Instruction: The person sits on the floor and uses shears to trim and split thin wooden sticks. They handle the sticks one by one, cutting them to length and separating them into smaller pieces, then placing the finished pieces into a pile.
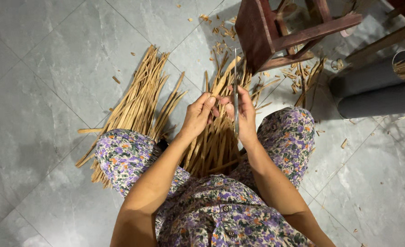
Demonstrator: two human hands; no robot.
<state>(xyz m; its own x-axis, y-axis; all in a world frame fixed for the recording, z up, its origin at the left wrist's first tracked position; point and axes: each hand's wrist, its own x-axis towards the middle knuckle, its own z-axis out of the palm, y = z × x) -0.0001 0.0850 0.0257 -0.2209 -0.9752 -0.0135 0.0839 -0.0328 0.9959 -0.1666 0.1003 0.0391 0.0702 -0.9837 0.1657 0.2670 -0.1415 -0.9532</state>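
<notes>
Person sitting low over a grey tiled floor [51, 68], knees apart in a flowery dress, splitting cane by the looks of it. Left hand [198, 114] has its grip pressed together, pinching one strip [223, 77] near its lower end — the strip angles up and away toward the stool [266, 32]. Right hand [244, 114] is closed around a thin knife [236, 87], blade standing nearly upright just beside the strip and close to the left fingertips.

More strips sit in a pile [216, 146] between the knees, and a second bundle [138, 105] fans out on the floor to the left, with chips scattered around.

My worry: that blade is right next to bare fingers. If the strip twists or the grain runs off, I'd guess the knife could jump toward the left hand — or the strip just snaps uneven.
</notes>
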